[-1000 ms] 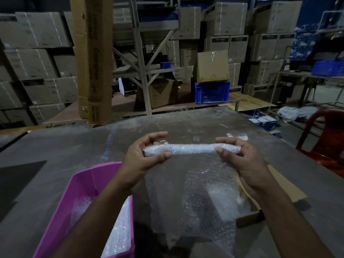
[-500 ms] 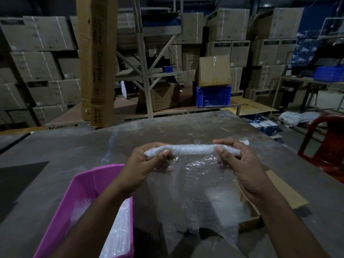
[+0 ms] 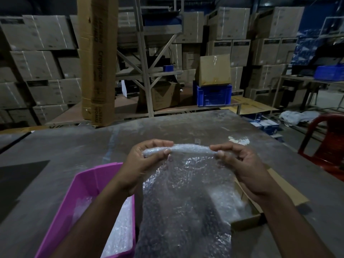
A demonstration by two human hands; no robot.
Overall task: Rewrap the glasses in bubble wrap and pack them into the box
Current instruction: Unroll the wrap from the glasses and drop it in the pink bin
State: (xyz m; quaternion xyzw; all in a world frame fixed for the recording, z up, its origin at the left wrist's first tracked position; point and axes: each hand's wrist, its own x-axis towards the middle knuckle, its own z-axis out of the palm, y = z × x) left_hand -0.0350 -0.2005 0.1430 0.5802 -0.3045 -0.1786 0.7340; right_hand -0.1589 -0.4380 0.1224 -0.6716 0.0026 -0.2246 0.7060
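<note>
Pink bin [image 3: 87,185] sits on the worktop [image 3: 55,149] at left. Left hand [image 3: 147,161] and right hand [image 3: 242,168] each pinch an end of the bubble wrap [image 3: 186,198] roll above the cardboard box [image 3: 249,218]; the loose sheet hangs down.

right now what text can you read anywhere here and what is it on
"Crompton": printed vertically on the tall cardboard carton standing beyond the table.
The carton's other print: too blurred to read.
Labels on the stacked boxes behind: too small and dim to read.
</note>
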